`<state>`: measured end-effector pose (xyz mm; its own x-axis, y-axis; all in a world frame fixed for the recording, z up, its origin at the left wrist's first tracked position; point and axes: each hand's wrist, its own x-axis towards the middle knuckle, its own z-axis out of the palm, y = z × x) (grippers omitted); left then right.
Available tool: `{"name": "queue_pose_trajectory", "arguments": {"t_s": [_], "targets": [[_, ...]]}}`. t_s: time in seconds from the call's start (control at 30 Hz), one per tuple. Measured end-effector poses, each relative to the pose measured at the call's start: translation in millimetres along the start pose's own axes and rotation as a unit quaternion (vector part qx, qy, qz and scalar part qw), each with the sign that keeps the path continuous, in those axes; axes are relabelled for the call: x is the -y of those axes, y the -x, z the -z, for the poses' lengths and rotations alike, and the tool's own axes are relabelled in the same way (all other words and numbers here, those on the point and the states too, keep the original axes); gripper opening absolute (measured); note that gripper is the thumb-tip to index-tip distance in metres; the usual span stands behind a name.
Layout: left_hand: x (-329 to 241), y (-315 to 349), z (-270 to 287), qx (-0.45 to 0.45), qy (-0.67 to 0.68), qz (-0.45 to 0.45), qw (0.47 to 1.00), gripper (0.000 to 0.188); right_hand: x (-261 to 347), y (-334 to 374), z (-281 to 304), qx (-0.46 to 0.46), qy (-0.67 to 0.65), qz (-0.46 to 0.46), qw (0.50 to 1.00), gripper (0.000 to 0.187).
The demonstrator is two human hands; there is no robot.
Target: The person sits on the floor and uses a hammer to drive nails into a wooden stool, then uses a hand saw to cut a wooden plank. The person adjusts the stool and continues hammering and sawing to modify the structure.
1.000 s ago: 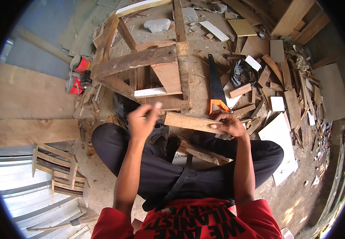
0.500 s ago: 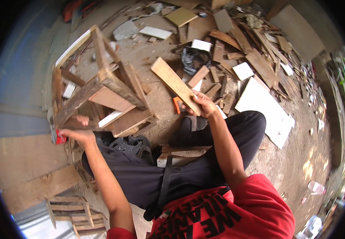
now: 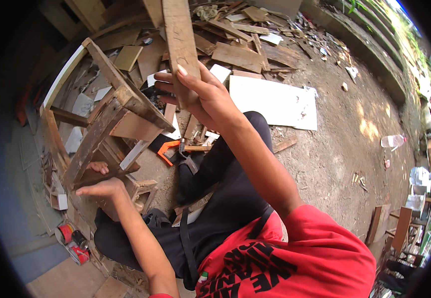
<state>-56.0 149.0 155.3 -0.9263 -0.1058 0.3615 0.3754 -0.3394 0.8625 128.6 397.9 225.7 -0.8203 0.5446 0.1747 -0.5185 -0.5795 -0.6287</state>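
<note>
Scraps (image 3: 238,57) are littering the ground (image 3: 335,164) as the right hand (image 3: 213,99), clamping the board (image 3: 178,44), is now lifting it beyond its fingers, off the frame (image 3: 96,141) beside the left hand (image 3: 105,188), its grip unclear.

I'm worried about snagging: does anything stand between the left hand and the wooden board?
Yes: in this view, the wooden frame crosses the line from the left hand to the wooden board, held in the right hand.

Dirt floor (image 3: 325,169), large white board (image 3: 272,102), scattered wood scraps (image 3: 238,57), clear bottle (image 3: 393,141)
</note>
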Motion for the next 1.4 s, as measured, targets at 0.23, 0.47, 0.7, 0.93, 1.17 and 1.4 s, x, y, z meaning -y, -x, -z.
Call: {"name": "queue_pose_trajectory", "arguments": {"t_s": [0.23, 0.47, 0.7, 0.93, 1.17, 1.4], "targets": [[114.8, 49.9, -112.5, 0.083, 0.117, 0.181, 0.973, 0.093, 48.9, -21.3, 52.4, -0.090, 0.187, 0.027, 0.978, 0.044], [176.5, 110.0, -189.9, 0.275, 0.093, 0.045, 0.956, 0.051, 79.0, -15.9, 149.6, -0.162, 0.296, 0.103, 0.936, 0.035], [201.1, 131.1, -182.7, 0.457, -0.125, 0.049, 0.879, 0.044, 64.1, 9.4, 206.7, -0.236, 0.327, 0.132, 0.905, 0.028], [137.5, 106.2, -168.7, 0.492, -0.071, 0.147, 0.855, 0.040, 44.6, 33.4, 197.9, -0.277, 0.454, 0.154, 0.832, 0.023], [133.8, 127.3, -151.3, 0.482, -0.052, 0.164, 0.859, 0.034, 25.1, 48.1, 209.6, -0.327, 0.432, 0.185, 0.820, 0.032], [147.4, 175.6, -115.9, 0.454, -0.179, 0.052, 0.871, 0.047, 18.4, 57.6, 215.1, -0.380, 0.445, 0.231, 0.777, 0.035]]}}
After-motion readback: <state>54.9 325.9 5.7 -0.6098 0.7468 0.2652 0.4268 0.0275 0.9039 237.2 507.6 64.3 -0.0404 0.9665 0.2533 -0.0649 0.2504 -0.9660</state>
